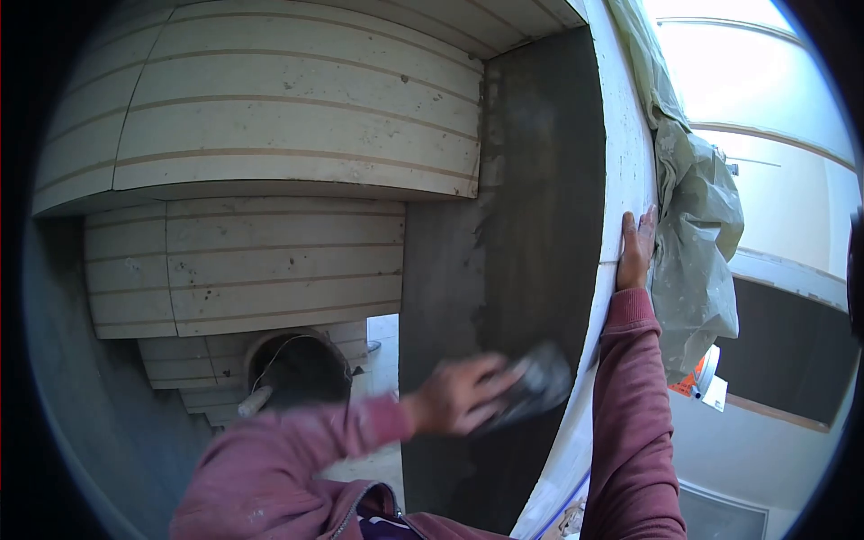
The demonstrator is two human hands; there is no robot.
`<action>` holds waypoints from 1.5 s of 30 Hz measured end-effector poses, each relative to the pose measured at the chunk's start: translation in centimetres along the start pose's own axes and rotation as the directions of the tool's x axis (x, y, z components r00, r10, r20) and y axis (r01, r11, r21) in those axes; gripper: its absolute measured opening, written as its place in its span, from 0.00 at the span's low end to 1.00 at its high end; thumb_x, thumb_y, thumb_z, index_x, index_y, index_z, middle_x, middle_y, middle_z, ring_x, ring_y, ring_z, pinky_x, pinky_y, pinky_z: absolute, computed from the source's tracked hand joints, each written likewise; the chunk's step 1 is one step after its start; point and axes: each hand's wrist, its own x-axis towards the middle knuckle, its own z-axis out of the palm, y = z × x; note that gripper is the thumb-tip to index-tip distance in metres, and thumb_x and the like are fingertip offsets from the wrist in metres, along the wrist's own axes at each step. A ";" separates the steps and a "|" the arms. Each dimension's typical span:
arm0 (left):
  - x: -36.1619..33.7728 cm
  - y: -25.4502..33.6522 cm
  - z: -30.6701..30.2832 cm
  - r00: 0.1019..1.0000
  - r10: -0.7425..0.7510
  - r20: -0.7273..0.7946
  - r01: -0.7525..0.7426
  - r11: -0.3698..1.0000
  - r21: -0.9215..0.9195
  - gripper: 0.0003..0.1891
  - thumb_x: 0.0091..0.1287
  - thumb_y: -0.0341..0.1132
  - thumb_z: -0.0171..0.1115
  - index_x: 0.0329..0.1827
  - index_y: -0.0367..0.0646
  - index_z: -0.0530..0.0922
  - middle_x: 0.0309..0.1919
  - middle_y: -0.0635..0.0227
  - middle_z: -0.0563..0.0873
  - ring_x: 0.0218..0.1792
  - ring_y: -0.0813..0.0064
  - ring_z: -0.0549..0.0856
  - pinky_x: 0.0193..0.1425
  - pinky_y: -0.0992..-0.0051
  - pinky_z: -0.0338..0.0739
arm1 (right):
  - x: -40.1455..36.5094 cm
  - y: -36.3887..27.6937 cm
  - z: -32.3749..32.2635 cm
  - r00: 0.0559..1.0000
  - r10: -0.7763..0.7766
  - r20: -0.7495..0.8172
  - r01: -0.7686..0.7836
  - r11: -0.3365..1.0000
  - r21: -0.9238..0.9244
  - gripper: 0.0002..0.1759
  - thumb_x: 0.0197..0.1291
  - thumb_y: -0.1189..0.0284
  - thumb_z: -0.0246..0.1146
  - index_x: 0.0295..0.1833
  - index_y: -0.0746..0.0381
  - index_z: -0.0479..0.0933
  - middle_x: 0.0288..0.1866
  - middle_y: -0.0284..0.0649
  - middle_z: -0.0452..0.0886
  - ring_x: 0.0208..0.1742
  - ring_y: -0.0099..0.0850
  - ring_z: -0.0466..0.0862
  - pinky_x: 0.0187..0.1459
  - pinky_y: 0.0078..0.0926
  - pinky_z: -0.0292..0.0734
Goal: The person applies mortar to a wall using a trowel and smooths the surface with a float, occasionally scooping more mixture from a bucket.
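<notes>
My left hand [463, 396] is closed on a dark, shiny pad [537, 382], blurred by motion, whose exact kind I cannot make out. Hand and pad are at the damp grey plastered wall face [540, 207] beside the steps. My right hand [637, 247] lies on the white top ledge [625, 162] of this low wall, fingers stretched out and holding nothing. Close to its far side hangs a crumpled translucent plastic sheet [693, 243].
Pale stair steps [297, 108] with brown grooved lines run down the left side. A round bucket [340, 378] with a wire handle stands on a lower step. Beyond the ledge, an orange-and-white container [706, 373] shows below the plastic sheet.
</notes>
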 end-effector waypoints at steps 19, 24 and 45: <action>-37.2 6.8 -8.2 0.301 -0.953 -0.044 0.952 0.297 0.075 0.26 0.64 0.33 0.54 0.66 0.40 0.62 0.52 0.55 0.77 0.51 0.62 0.77 0.54 0.73 0.70 | -5.8 -0.2 -0.4 0.990 -0.100 -0.103 0.117 0.977 0.181 0.48 0.57 0.41 0.49 0.67 0.72 0.53 0.68 0.59 0.56 0.70 0.47 0.54 0.68 0.35 0.44; -38.8 2.5 -6.9 0.061 -0.998 0.015 0.624 0.027 -0.781 0.18 0.69 0.28 0.43 0.62 0.36 0.66 0.49 0.68 0.78 0.48 0.77 0.77 0.55 0.78 0.69 | -3.7 1.2 0.5 0.998 -0.062 -0.033 0.070 0.923 0.379 0.54 0.53 0.38 0.52 0.67 0.75 0.51 0.69 0.57 0.54 0.71 0.42 0.53 0.69 0.31 0.44; -43.0 -23.9 -4.8 -0.048 -0.978 -0.202 0.980 -0.085 0.178 0.20 0.64 0.41 0.52 0.60 0.52 0.71 0.49 0.55 0.80 0.54 0.56 0.77 0.58 0.68 0.69 | -6.3 -2.3 0.3 0.989 -0.017 0.144 -0.057 0.871 0.489 0.33 0.65 0.53 0.45 0.68 0.64 0.55 0.66 0.48 0.61 0.66 0.35 0.61 0.66 0.28 0.52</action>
